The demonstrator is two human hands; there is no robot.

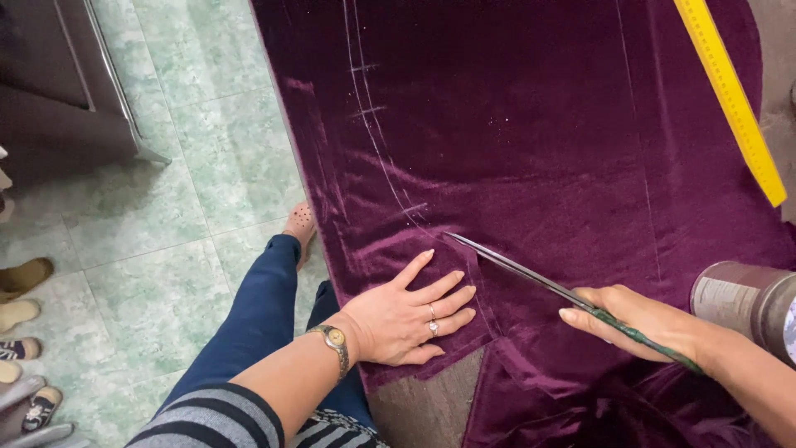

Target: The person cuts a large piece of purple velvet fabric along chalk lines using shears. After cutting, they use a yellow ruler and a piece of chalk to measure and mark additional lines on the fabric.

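A wide sheet of deep purple velvet [539, 141] lies spread over the counter [427, 406], its nap catching the light in soft, uneven sheens, with pale chalk lines [369, 124] curving down its left part. The left hand [406, 315] rests flat on the cloth near its lower edge, fingers [444, 294] spread apart and pressing the pile down; a ring sits on one finger and a gold-toned wristwatch [336, 338] on the wrist. The right hand [638, 319] is closed around the green-wrapped handles of long steel scissors [531, 274], whose slim blades run up and to the left, the tip ending just above the left hand's fingertips, where the velvet is already parted. A flat yellow ruler [734, 99] lies slantwise on the fabric's upper right. A dull metal can [742, 303] stands just beside the right wrist. Below the counter, a leg in blue trousers [257, 323] stands on green mottled floor tiles [166, 207], with shoes [21, 307] along the left edge.
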